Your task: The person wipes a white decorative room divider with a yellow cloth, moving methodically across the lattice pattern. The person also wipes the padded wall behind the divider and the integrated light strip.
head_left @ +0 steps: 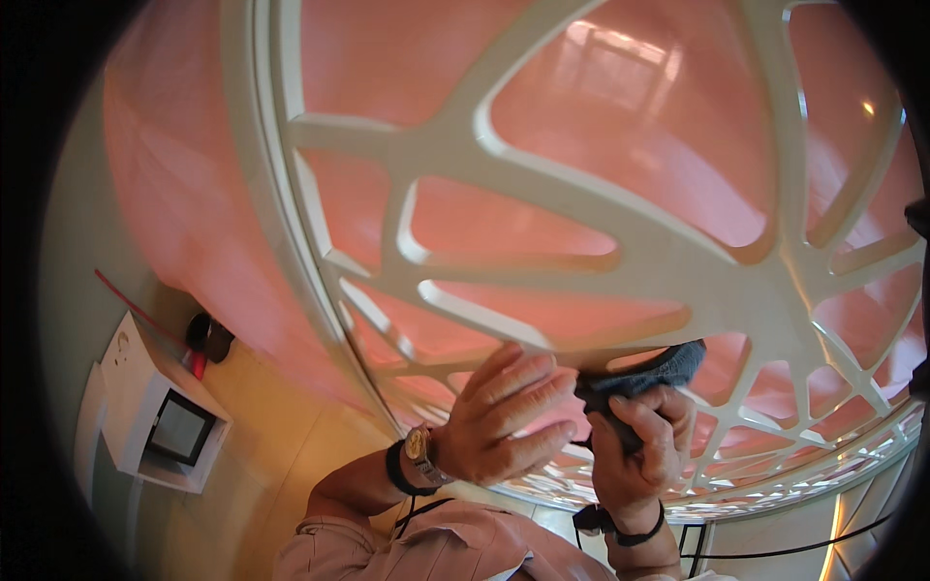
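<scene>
A dark grey cloth [659, 371] is bunched in my right hand [647, 441], whose fingers and thumb are closed round it. The cloth lies against or just in front of an off-white lattice panel [712, 281] with curved openings. To the left of the cloth, my left hand [513, 412] has its fingers stretched and slightly apart, the back of the hand showing. Nothing shows in it, and I cannot tell whether its fingertips touch the panel. A watch [418, 445] with a gold face is on my left wrist. Pink sheeting [630, 107] shows through the openings.
A white box-shaped unit [136, 416] with a dark-framed window stands at the lower left. Near it are a dark round object [199, 332] and a red strip [136, 308]. A black cable [794, 550] runs at the lower right. The panel's rim [271, 194] curves down the left.
</scene>
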